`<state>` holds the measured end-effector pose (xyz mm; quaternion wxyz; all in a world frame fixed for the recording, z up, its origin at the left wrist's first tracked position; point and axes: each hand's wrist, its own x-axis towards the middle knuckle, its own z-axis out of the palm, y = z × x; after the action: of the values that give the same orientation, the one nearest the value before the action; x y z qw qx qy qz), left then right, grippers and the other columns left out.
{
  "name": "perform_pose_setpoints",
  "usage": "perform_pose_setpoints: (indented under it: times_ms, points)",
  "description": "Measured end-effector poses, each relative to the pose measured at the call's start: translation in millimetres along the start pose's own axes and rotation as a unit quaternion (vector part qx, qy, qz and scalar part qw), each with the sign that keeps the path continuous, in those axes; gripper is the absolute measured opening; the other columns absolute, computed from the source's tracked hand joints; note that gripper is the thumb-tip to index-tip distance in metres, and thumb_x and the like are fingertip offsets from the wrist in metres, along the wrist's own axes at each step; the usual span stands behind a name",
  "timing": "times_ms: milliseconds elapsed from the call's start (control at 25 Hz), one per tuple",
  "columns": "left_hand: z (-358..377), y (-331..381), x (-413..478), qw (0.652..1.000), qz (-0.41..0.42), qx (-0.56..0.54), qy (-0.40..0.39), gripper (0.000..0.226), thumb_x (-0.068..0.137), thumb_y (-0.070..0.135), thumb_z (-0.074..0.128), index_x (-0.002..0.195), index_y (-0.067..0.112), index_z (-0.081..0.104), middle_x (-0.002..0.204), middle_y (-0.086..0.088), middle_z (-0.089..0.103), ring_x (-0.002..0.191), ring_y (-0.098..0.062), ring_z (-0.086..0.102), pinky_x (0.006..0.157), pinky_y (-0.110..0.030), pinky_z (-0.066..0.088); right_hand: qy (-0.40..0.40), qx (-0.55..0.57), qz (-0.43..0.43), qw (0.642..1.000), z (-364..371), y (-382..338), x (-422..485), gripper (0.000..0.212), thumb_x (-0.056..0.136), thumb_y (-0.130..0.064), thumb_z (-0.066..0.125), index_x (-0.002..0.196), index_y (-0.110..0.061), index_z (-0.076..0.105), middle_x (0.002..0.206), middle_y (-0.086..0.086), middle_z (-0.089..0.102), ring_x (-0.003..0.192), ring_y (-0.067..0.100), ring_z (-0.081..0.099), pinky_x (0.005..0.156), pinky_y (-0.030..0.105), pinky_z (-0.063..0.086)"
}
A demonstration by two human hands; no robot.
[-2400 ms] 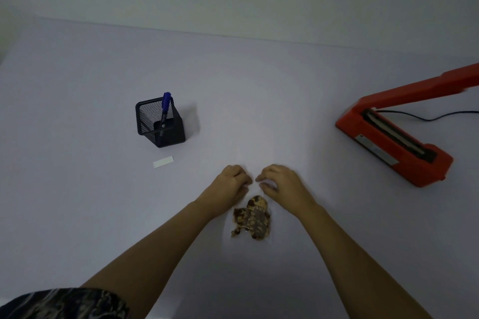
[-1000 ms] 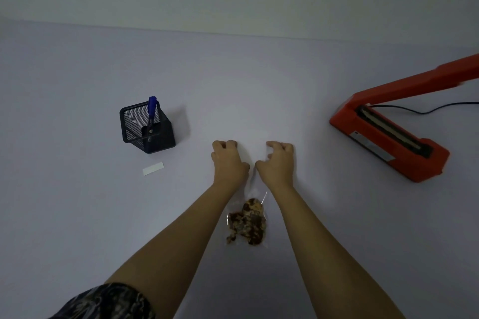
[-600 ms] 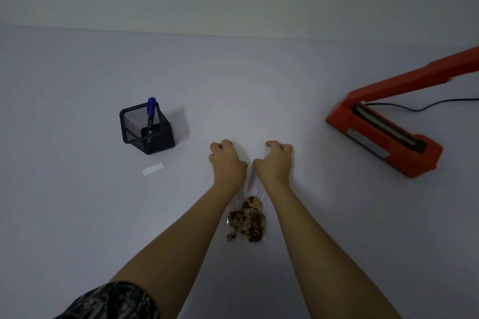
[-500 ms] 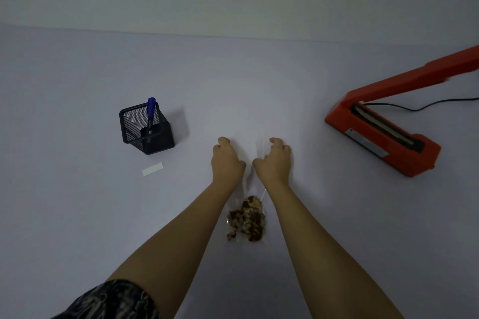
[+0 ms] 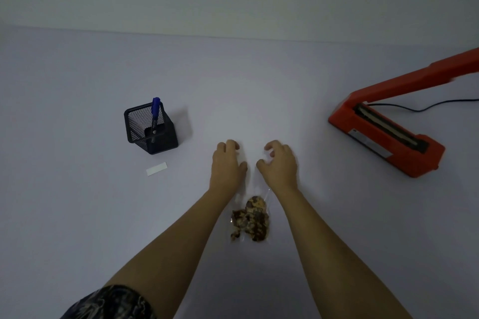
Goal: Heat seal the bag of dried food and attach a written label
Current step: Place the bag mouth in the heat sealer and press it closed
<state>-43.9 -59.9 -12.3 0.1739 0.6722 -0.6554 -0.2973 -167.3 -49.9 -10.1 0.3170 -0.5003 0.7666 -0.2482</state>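
Bag [image 5: 250, 217] lies flat under both hands' fingertips

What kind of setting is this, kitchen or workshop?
Neither clearly: it looks like a bare staged packing bench. A plain white table holds a red heat sealer with its arm raised, a mesh pen holder, a blank label and a bag of dried food.

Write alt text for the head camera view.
Two bare hands, left hand and right hand, press flat the open top of a clear bag of dried food on a pale table; an open red heat sealer sits right, a pen holder and blank label left.
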Motion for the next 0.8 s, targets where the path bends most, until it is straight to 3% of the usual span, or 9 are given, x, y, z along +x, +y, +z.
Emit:
perform_pose_setpoints:
  times_ms: [120, 240, 360, 640, 800]
  points:
    - [4, -5, -2, 0.998, 0.048, 0.047, -0.011, 0.021, 0.084, 0.009, 0.058, 0.102, -0.001, 0.060, 0.106, -0.016, 0.056, 0.093, -0.030, 0.055, 0.080, -0.032, 0.046, -0.012, -0.020, -0.021, 0.999, 2, 6, -2, 0.025, 0.080, -0.010, 0.059, 0.105, -0.012, 0.064, 0.099, 0.006, 0.058, 0.079, 0.011, 0.050, 0.072, 0.022, 0.042]
    - [1, -4, -3, 0.997, 0.067, 0.043, 0.003, 0.017, 0.085, 0.007, 0.055, 0.096, -0.004, 0.063, 0.101, -0.018, 0.059, 0.088, -0.031, 0.057, 0.077, -0.034, 0.049, -0.010, 0.015, -0.025, 1.000, -2, 9, -5, 0.025, 0.083, -0.012, 0.060, 0.107, -0.010, 0.065, 0.098, 0.008, 0.062, 0.078, 0.011, 0.054, 0.077, 0.023, 0.047]
    - [-8, 5, -5, 0.997, 0.072, 0.015, 0.020, 0.018, 0.087, 0.005, 0.054, 0.101, -0.003, 0.063, 0.106, -0.016, 0.060, 0.087, -0.029, 0.060, 0.075, -0.028, 0.045, 0.020, 0.055, -0.017, 0.998, -15, 10, -12, 0.022, 0.085, -0.011, 0.059, 0.105, -0.009, 0.066, 0.098, 0.010, 0.064, 0.079, 0.013, 0.056, 0.078, 0.023, 0.048]
    - [3, 87, 5, 0.987, 0.160, -0.011, 0.007, 0.022, 0.088, 0.006, 0.054, 0.107, -0.001, 0.062, 0.114, -0.015, 0.058, 0.089, -0.028, 0.061, 0.075, -0.025, 0.043, 0.158, 0.041, 0.007, 0.987, -103, 50, -16, 0.019, 0.083, -0.006, 0.057, 0.100, -0.008, 0.064, 0.094, 0.010, 0.062, 0.082, 0.019, 0.058, 0.078, 0.034, 0.051]
    - [37, 145, 22, 0.983, 0.167, -0.019, -0.070, 0.030, 0.089, 0.013, 0.055, 0.117, 0.003, 0.058, 0.120, -0.015, 0.059, 0.097, -0.028, 0.061, 0.084, -0.030, 0.045, 0.255, -0.043, 0.026, 0.966, -167, 98, -3, 0.034, 0.073, -0.004, 0.062, 0.107, -0.004, 0.057, 0.103, 0.016, 0.060, 0.098, 0.032, 0.055, 0.086, 0.041, 0.047]
